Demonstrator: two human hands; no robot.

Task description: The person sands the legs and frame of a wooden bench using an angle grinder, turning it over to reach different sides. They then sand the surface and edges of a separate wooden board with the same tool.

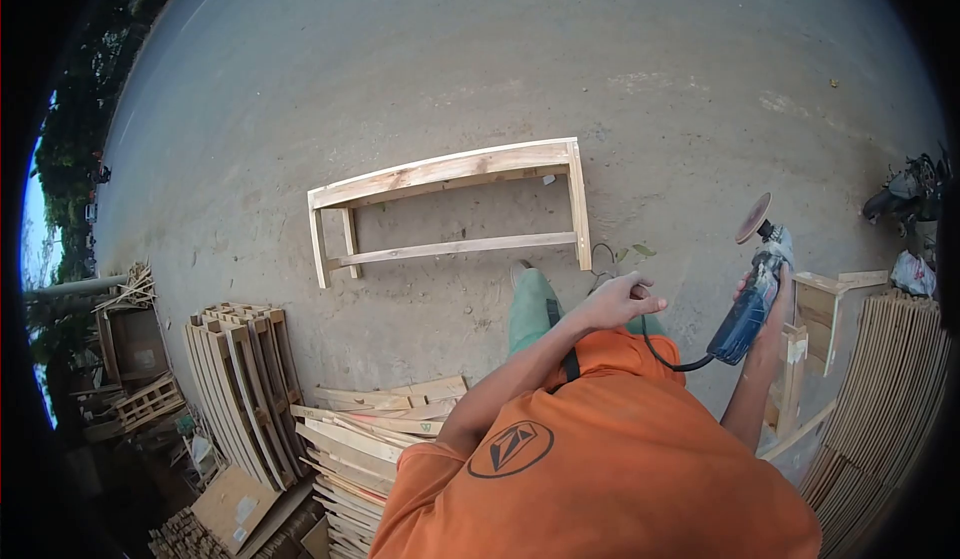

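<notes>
Right hand gripping grinder, disc up

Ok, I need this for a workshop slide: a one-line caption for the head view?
Right hand raises an angle grinder, left hand holds its cord, wooden frame ahead.

Dirt ground w/ wooden frame lying mid-yard; plank stacks at left, more boards at right.
</notes>
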